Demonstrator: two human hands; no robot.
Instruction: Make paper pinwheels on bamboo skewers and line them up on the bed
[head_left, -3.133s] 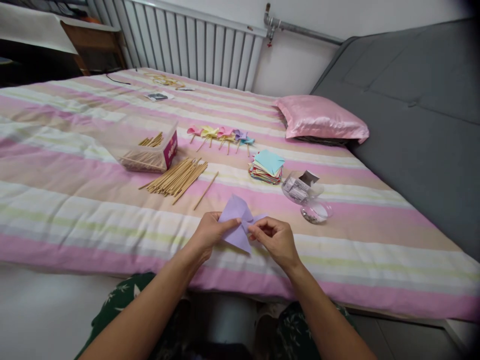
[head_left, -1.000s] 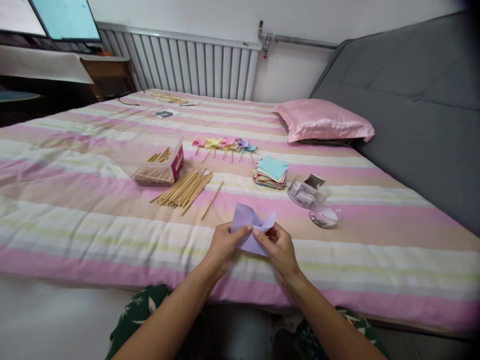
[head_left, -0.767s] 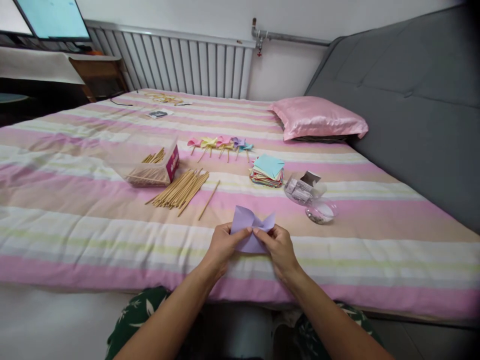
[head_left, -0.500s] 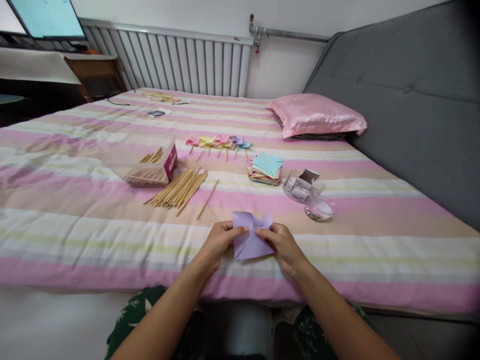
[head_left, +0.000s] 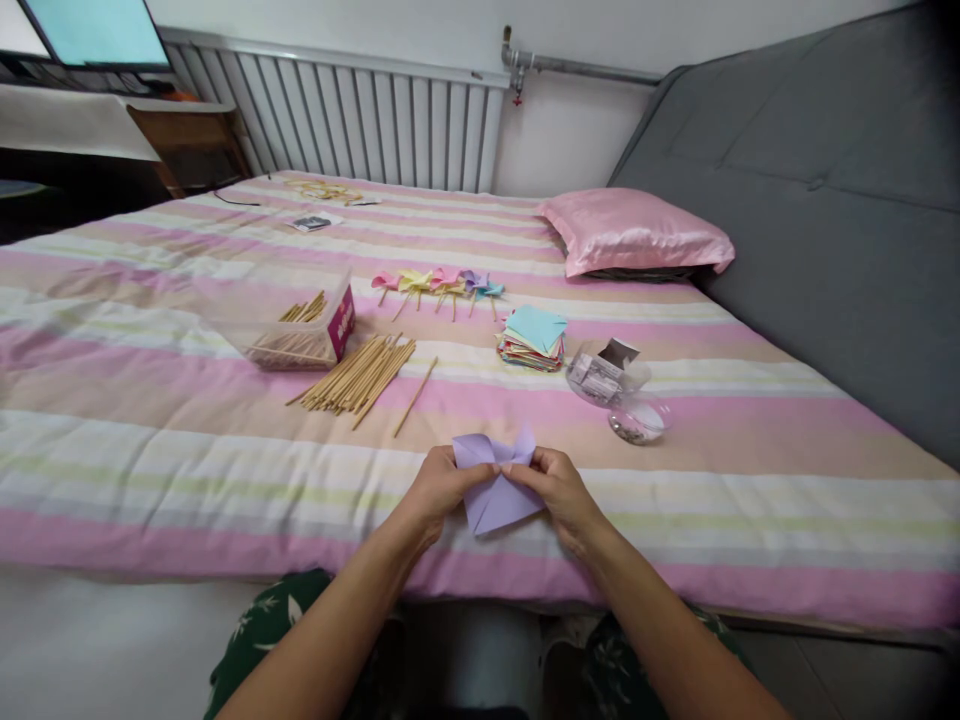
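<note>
The left hand (head_left: 441, 485) and right hand (head_left: 561, 487) meet over the near edge of the pink-striped bed cover (head_left: 150, 440), both pinching the same partly folded sheet of lilac paper (head_left: 495, 490) between thumb and fingertips, flaps raised at its top. At 11 o'clock from the hands lies a single thin wooden stick (head_left: 415, 396), and beyond it a loose bundle of wooden sticks (head_left: 352, 374) beside a clear plastic box holding more sticks (head_left: 300, 325). At 12 o'clock sits a stack of coloured paper squares (head_left: 534, 339), with a row of small paper pinwheels (head_left: 442, 284) further back. At 1 o'clock rest a clear round container (head_left: 604, 374) and its lid (head_left: 636, 420). A pink satin pillow (head_left: 637, 232) lies far off at 1 o'clock.
</note>
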